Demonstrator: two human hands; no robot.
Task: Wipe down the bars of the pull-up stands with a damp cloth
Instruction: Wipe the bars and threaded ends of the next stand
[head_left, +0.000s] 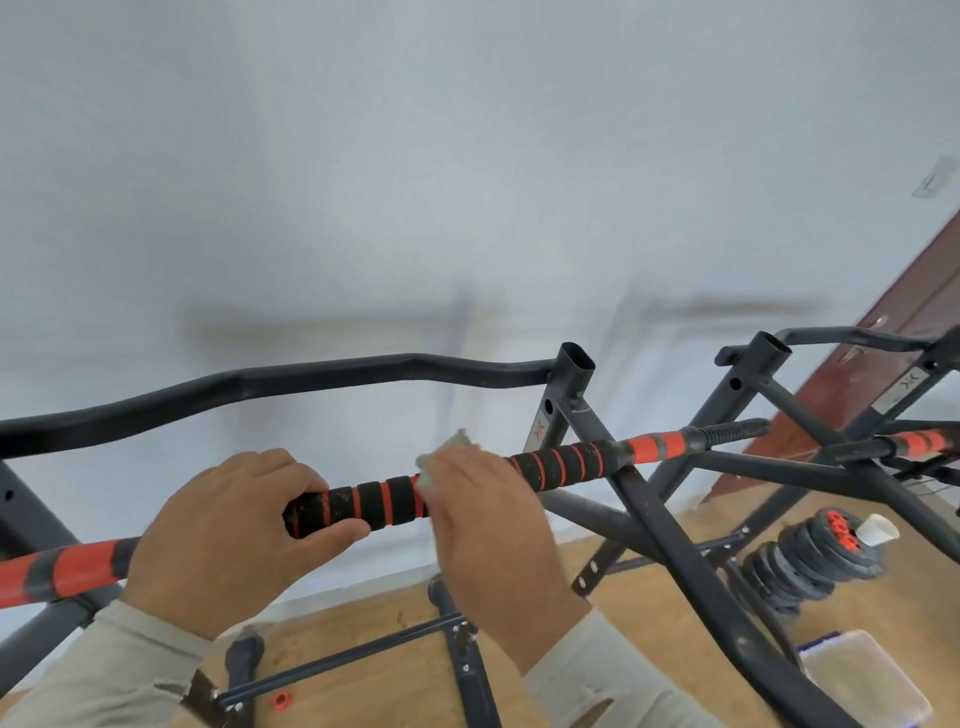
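Note:
A red-and-black bar (374, 501) with ribbed foam grips runs across the view, rising from lower left to right. It rests across a dark metal pull-up stand (639, 499). My left hand (228, 535) grips the bar at the end of the foam grip. My right hand (483, 519) presses a pale green cloth (452, 448) onto the foam grip just right of it; only the cloth's top edge shows above my fingers. A bent black top bar (311, 376) runs behind, near the white wall.
A second stand (810, 395) stands at the right with another red-and-black bar (919, 442). Stacked black weight plates (800, 558) and a clear plastic container (867, 675) sit on the wooden floor at lower right. A brown door (893, 332) is at the right.

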